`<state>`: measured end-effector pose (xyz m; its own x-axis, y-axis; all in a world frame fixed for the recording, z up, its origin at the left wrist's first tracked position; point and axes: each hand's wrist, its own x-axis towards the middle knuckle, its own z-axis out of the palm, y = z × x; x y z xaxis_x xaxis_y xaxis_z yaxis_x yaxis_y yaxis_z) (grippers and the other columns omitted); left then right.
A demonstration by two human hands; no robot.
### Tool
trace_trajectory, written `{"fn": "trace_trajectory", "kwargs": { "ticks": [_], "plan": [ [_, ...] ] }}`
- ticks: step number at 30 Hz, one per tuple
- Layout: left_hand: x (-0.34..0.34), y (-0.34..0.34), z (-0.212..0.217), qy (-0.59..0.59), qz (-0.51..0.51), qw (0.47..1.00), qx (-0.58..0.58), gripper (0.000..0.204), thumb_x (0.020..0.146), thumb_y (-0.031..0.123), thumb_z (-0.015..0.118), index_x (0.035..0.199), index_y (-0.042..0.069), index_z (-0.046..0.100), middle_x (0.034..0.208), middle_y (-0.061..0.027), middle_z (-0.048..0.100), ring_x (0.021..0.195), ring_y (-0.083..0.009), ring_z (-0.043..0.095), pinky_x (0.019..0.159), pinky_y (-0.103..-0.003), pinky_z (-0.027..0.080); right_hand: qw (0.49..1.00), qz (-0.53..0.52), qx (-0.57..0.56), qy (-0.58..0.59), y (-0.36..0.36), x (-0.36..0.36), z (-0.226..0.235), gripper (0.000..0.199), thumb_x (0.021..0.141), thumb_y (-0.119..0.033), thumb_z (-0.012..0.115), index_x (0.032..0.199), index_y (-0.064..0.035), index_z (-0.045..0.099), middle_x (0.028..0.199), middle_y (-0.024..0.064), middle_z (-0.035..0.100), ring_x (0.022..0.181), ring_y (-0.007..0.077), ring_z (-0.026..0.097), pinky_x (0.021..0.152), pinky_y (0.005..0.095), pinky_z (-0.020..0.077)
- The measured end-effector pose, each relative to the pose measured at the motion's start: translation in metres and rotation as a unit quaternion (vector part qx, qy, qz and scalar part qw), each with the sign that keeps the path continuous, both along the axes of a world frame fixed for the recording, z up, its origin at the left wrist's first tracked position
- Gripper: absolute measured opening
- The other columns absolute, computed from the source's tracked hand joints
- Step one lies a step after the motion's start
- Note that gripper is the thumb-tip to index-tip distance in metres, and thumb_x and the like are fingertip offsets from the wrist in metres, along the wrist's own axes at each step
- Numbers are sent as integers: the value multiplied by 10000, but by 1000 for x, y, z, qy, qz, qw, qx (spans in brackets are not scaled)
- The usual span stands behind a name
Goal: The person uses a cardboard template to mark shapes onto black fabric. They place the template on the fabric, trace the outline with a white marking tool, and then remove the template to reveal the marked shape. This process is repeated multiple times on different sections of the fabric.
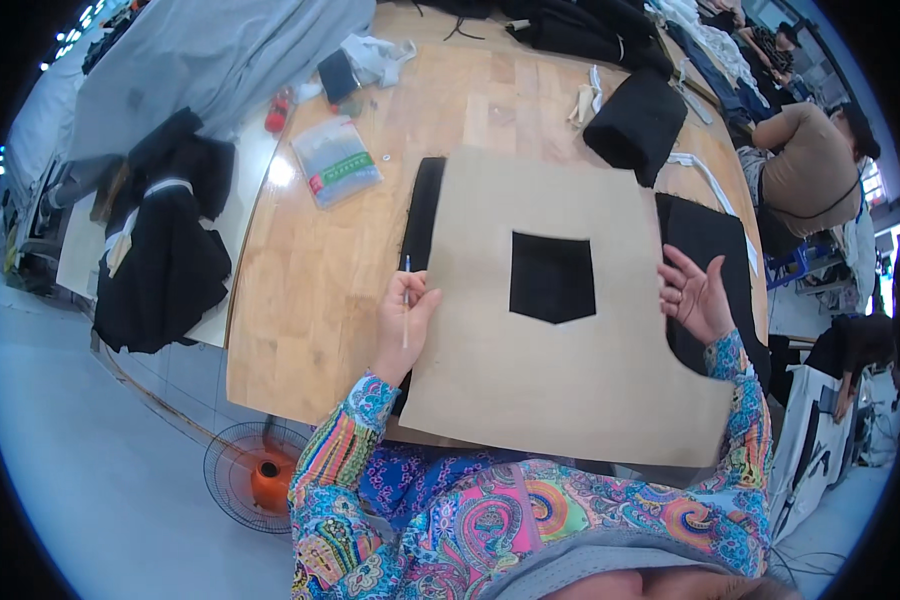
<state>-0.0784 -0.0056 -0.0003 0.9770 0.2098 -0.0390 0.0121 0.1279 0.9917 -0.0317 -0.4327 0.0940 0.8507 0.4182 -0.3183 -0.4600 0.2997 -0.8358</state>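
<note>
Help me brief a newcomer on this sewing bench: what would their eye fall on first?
The big tan cardboard template lying mid-table over black fabric, with a pocket-shaped cutout showing black through it. The left hand rests at the template's left edge holding a thin pencil; the right hand hovers open at its right edge. Farther back, a black fabric roll sits on the wooden table.

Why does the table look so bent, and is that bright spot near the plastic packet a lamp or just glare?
In the head view, the fisheye lens bows the wooden table's edges toward the dark round rim. The bright spot beside the plastic packet looks like glare off the pale surface there, not a lamp. Light is soft and even; the cardboard template and both hands, left and right, look sharp.
</note>
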Motion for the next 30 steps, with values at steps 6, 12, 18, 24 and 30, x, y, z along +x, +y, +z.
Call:
{"fn": "trace_trajectory", "kwargs": {
  "ticks": [6,12,18,24,30],
  "plan": [
    [-6,0,-9,16,-13,973,229,194,821,-1,654,817,36,463,842,8,536,663,-42,419,628,-208,405,953,57,-296,-28,5,1,-17,532,969,-331,489,1400,-41,373,1258,121,562,1068,187,598,894,295,485],
    [-8,10,-12,26,16,985,168,187,820,1,655,844,36,473,857,-1,555,677,-49,448,632,-217,417,785,63,-507,-351,58,70,-12,546,911,-235,600,1383,-34,412,1394,158,452,1335,264,374,1098,339,275],
    [-6,12,-10,13,35,987,159,154,809,-8,641,845,20,495,688,1,477,627,-82,438,603,-247,415,706,121,-476,-511,185,113,-51,634,895,-305,616,1409,-34,359,1482,188,308,1412,313,205,1136,416,184],
    [-4,16,-13,48,5,984,173,136,819,-32,636,819,18,510,746,3,533,638,-61,451,721,-253,474,589,179,-568,-546,272,127,-102,723,921,-514,466,1417,-11,311,1493,183,282,1412,327,191,1131,498,164],
    [-3,18,-19,-29,1,978,208,105,821,6,626,893,-1,550,686,-93,534,601,-167,515,592,-292,437,560,175,-604,-540,286,128,-114,769,912,-582,402,1414,-6,318,1501,161,274,1410,303,207,1135,486,159]
  ]
}}
